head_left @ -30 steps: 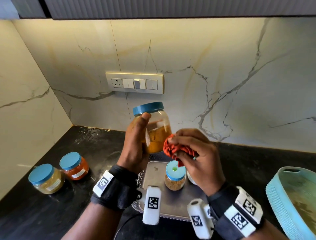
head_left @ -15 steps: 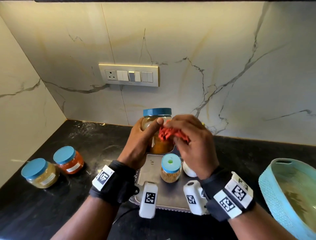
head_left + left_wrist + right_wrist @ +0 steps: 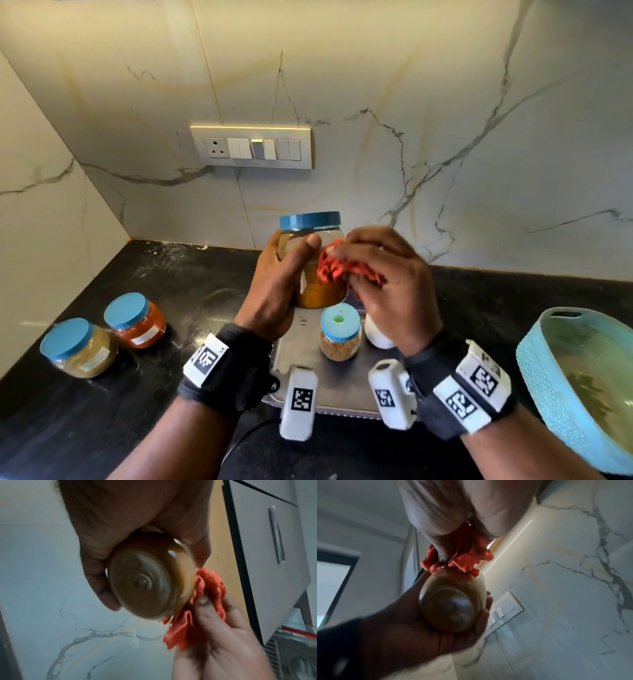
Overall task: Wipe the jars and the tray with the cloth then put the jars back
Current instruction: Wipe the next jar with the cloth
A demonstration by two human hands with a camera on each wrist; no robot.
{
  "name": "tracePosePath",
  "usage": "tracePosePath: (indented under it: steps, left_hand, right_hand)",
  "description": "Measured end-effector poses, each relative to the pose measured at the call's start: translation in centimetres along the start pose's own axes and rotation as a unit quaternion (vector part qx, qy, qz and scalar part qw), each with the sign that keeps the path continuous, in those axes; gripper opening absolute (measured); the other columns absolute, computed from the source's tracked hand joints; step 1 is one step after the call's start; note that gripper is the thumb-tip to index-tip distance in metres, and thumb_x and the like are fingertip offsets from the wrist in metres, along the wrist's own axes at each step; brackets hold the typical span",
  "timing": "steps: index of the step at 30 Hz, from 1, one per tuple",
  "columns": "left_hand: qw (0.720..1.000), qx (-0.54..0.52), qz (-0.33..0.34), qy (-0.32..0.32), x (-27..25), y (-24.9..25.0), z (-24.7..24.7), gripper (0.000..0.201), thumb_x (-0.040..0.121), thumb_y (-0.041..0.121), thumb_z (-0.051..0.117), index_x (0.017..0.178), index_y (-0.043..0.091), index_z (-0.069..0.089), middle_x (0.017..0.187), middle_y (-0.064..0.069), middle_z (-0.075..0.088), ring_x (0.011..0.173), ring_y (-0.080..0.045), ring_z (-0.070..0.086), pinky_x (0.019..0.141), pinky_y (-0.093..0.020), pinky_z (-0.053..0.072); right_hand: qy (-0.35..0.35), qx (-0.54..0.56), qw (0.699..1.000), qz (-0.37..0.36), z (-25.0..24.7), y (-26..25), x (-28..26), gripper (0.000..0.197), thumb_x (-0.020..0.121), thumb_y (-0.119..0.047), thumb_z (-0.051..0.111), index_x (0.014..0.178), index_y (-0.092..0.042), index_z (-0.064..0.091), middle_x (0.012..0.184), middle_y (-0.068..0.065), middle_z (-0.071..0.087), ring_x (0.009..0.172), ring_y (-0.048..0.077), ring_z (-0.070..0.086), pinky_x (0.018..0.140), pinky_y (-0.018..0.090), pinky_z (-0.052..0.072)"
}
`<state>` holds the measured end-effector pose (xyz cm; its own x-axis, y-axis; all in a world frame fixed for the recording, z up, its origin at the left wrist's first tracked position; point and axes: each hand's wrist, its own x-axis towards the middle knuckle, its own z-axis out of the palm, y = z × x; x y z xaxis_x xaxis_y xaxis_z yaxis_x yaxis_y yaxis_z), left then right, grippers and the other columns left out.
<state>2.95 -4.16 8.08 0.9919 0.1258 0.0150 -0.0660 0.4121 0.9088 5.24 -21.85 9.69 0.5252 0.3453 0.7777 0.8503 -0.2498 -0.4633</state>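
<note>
Veined marble walls (image 3: 445,102), a switch plate (image 3: 251,147), black stone counter (image 3: 137,394) underneath.

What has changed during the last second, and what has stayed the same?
The right hand moved the red cloth from the lower side of the held jar up across its front. The left hand kept its grip on the jar, above the tray. The small jar on the tray and the two jars on the counter did not move.
</note>
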Motion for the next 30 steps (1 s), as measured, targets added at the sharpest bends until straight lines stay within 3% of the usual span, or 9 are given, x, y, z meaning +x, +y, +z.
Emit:
tracePosePath:
  steps: [3,5,9,13,16,21,25,27,30]
  left_hand:
    - [1.000,0.015,0.017,-0.006,0.1,0.0,0.4,0.083,0.084,0.046,0.081,0.145,0.000,0.048,0.137,-0.034,0.058,0.129,-0.057,0.055,0.100,-0.079,0.045]
    - [1.000,0.009,0.018,-0.006,0.1,0.6,0.5,0.094,0.078,0.053,0.086,0.146,0.001,0.046,0.140,-0.036,0.055,0.129,-0.056,0.055,0.100,-0.077,0.047]
    - [1.000,-0.029,0.003,-0.008,0.2,1.5,0.2,0.102,0.070,0.060,0.088,0.147,0.005,0.048,0.142,-0.039,0.052,0.121,-0.045,0.059,0.087,-0.050,0.057]
    - [0.997,-0.036,-0.022,-0.059,-0.2,1.3,0.1,0.099,0.072,0.059,0.087,0.147,0.008,0.050,0.139,-0.035,0.055,0.120,-0.044,0.061,0.088,-0.051,0.058]
    - [0.994,-0.035,-0.027,-0.102,-0.5,1.1,0.4,0.102,0.073,0.057,0.087,0.151,0.005,0.045,0.134,-0.036,0.059,0.111,-0.040,0.067,0.084,-0.052,0.060]
    - [0.999,-0.001,-0.021,-0.045,0.0,1.8,-0.1,0.091,0.077,0.057,0.083,0.148,0.011,0.051,0.148,-0.038,0.045,0.133,-0.056,0.050,0.103,-0.073,0.047]
    - [0.997,0.075,-0.027,0.016,0.2,2.5,-0.1,0.048,0.088,0.045,0.067,0.126,0.016,0.065,0.120,-0.015,0.073,0.118,-0.042,0.067,0.091,-0.053,0.060]
    - [0.994,0.099,-0.040,0.010,0.2,2.7,0.4,0.056,0.091,0.051,0.069,0.131,0.012,0.063,0.119,-0.015,0.075,0.111,-0.036,0.072,0.089,-0.049,0.061]
    - [0.992,0.119,-0.048,0.011,0.2,2.6,0.8,0.068,0.089,0.056,0.068,0.130,0.003,0.062,0.117,-0.025,0.073,0.108,-0.042,0.073,0.089,-0.049,0.063]
  right_hand:
    - [0.041,0.058,0.995,0.069,-0.3,0.7,1.5,0.025,0.088,-0.012,0.069,0.112,-0.008,0.074,0.112,0.007,0.067,0.109,0.017,0.065,0.094,0.032,0.055]
    - [0.038,0.058,0.996,0.065,-0.2,0.5,1.2,0.026,0.087,-0.008,0.070,0.112,-0.008,0.074,0.112,0.007,0.066,0.110,0.017,0.064,0.095,0.031,0.055]
    - [-0.020,0.014,1.000,0.004,0.1,-0.8,-1.7,0.032,0.079,0.004,0.071,0.108,-0.009,0.076,0.111,0.006,0.065,0.108,0.018,0.063,0.094,0.029,0.053]
    - [-0.013,0.013,1.000,-0.010,-0.2,-0.6,-1.9,0.028,0.082,-0.001,0.069,0.108,-0.008,0.076,0.111,0.008,0.065,0.107,0.021,0.064,0.093,0.031,0.054]
    - [0.035,0.082,0.995,0.048,-0.5,0.3,0.2,0.026,0.085,-0.004,0.071,0.110,-0.008,0.073,0.111,0.008,0.066,0.108,0.020,0.064,0.096,0.025,0.051]
    - [0.040,0.125,0.984,0.119,-0.2,1.1,1.5,0.029,0.086,-0.008,0.072,0.115,-0.009,0.070,0.115,0.006,0.069,0.113,0.016,0.065,0.099,0.030,0.054]
    - [0.035,0.052,0.993,0.102,0.0,1.0,1.7,0.031,0.084,-0.006,0.077,0.114,-0.009,0.072,0.113,0.005,0.068,0.111,0.012,0.064,0.096,0.016,0.050]
    - [0.020,0.026,0.996,0.085,0.2,0.6,1.9,0.030,0.083,-0.007,0.078,0.112,-0.010,0.074,0.111,0.004,0.068,0.108,0.013,0.064,0.095,0.017,0.050]
    - [-0.009,-0.020,0.999,0.049,0.7,-0.5,1.4,0.031,0.082,-0.003,0.077,0.111,-0.011,0.075,0.110,0.004,0.066,0.105,0.016,0.064,0.095,0.022,0.052]
